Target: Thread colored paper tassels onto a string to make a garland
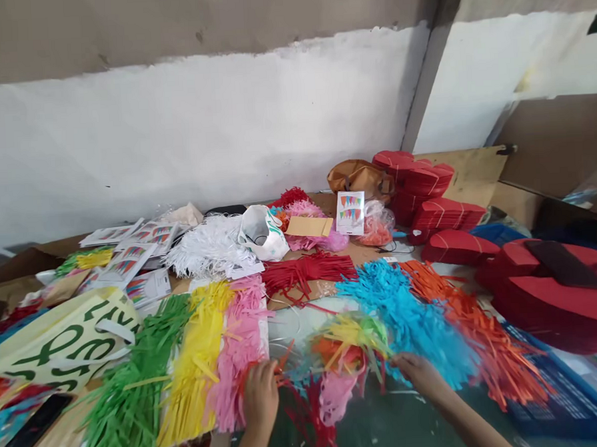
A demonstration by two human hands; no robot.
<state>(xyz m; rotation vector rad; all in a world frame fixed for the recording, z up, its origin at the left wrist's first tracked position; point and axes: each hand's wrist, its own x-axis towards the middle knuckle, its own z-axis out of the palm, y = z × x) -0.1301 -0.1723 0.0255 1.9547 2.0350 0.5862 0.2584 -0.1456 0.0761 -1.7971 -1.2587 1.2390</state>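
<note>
A bunch of mixed paper fringes (340, 355), yellow, orange, pink, red and green, lies blurred between my hands over the dark green surface (369, 423). My left hand (261, 392) is closed at its left, beside the pink fringe (242, 346), with red-orange strips by the fingers; what exactly it pinches is unclear. At the bunch's right edge my right hand (411, 371) has its fingers pressed together; what they grip is too blurred to name. Blue fringe (408, 311) lies just beyond my right hand.
Green (141, 378) and yellow fringes (198, 355) lie left, orange fringe (474, 321) right. Farther back are red fringe (308, 269), white fringe (209, 245), printed cards (350, 213) and a brown bag (359, 179). Red stacks (557, 290) stand right; a phone (26, 431) lies left.
</note>
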